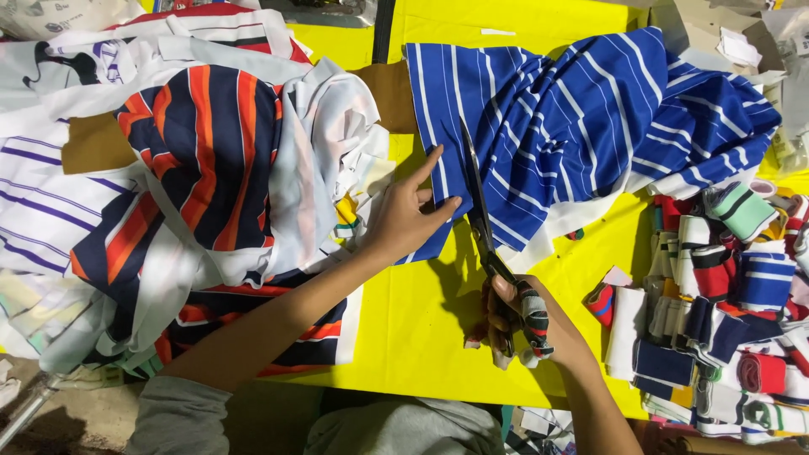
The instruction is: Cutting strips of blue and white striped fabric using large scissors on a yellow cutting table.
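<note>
Blue striped fabric (573, 126) under left hand (404, 221) (scissors (482, 221) alongside)

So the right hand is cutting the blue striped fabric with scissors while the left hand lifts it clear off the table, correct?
Not quite. In the head view the left hand presses the blue striped fabric flat on the yellow table, not lifting it. The right hand does hold the scissors cutting it.
</note>
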